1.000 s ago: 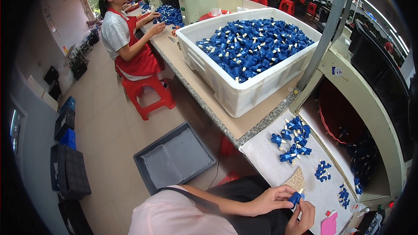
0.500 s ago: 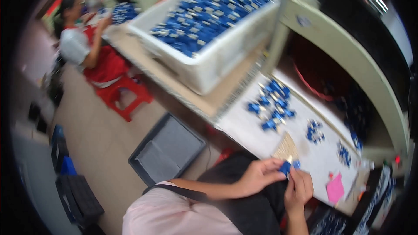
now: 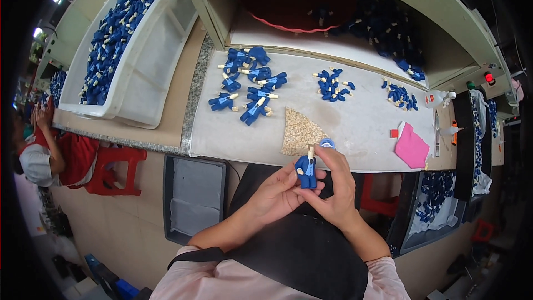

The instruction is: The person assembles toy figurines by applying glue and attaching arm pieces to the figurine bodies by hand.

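Both hands hold one small blue figure (image 3: 306, 170) in a suit, with pale hands and no head visible, just in front of the bench edge. My left hand (image 3: 276, 194) grips its body from the left. My right hand (image 3: 333, 184) pinches it from above and the right. On the white mat (image 3: 366, 128) behind it lie a cork triangle (image 3: 298, 131), a small blue ring (image 3: 327, 144) and a pile of several blue figures (image 3: 248, 86). Further right lie two clusters of small blue parts (image 3: 331, 84) (image 3: 401, 96).
A large white bin (image 3: 144, 72) full of blue figures stands at the left. A grey tray (image 3: 194, 197) sits below the bench. A pink cloth (image 3: 411, 148) lies at the right, with bottles (image 3: 440, 99) nearby. A person in a red apron (image 3: 41, 153) sits far left by a red stool (image 3: 116, 169).
The view has swung down from the room onto the bench. My hands, which worked at the cork triangle, have come back toward my body and hold the blue figure upright between them.
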`<state>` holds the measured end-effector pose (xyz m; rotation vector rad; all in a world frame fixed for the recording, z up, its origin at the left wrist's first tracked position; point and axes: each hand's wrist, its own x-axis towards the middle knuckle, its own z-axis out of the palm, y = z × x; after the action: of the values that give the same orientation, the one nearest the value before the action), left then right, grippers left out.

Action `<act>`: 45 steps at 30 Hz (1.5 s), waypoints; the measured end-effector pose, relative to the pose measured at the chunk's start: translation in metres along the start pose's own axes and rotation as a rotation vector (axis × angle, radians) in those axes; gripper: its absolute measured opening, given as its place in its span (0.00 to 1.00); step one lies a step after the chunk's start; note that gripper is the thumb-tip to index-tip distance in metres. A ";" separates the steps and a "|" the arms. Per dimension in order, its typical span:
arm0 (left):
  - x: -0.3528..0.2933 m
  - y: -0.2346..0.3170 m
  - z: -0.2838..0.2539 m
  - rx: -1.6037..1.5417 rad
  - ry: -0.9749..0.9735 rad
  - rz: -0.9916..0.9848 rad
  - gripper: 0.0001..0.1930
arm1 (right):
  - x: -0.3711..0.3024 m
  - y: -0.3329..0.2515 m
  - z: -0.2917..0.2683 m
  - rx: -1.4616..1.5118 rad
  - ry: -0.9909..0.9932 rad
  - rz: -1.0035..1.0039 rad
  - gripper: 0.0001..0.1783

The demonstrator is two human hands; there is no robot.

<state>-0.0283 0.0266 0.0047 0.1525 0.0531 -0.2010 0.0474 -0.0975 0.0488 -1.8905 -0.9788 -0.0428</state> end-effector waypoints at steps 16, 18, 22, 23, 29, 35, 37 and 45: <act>-0.001 -0.001 0.013 0.284 0.199 0.086 0.20 | -0.012 0.014 0.004 0.044 0.029 0.060 0.35; 0.001 0.001 0.016 0.223 0.144 0.072 0.19 | -0.011 0.015 0.002 0.004 0.041 0.045 0.35; 0.002 -0.010 0.023 0.351 0.106 0.237 0.18 | -0.008 0.013 0.003 -0.262 0.015 -0.153 0.36; 0.002 -0.009 0.023 0.436 0.263 0.245 0.17 | -0.006 0.009 0.003 -0.214 -0.065 -0.177 0.36; -0.001 0.007 0.011 0.592 0.423 0.274 0.14 | 0.023 0.081 -0.098 -0.416 0.270 0.142 0.13; 0.002 0.005 0.011 0.684 0.376 0.273 0.15 | 0.043 0.153 -0.121 -0.792 0.185 0.199 0.09; 0.000 0.004 0.013 0.710 0.400 0.274 0.15 | 0.049 0.155 -0.111 -0.825 0.216 0.205 0.08; 0.001 0.007 0.012 0.709 0.425 0.265 0.15 | 0.061 0.158 -0.100 -0.996 0.215 0.216 0.10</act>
<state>-0.0252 0.0313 0.0179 0.9033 0.3832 0.0896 0.2263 -0.1698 0.0109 -2.7999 -0.6238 -0.7007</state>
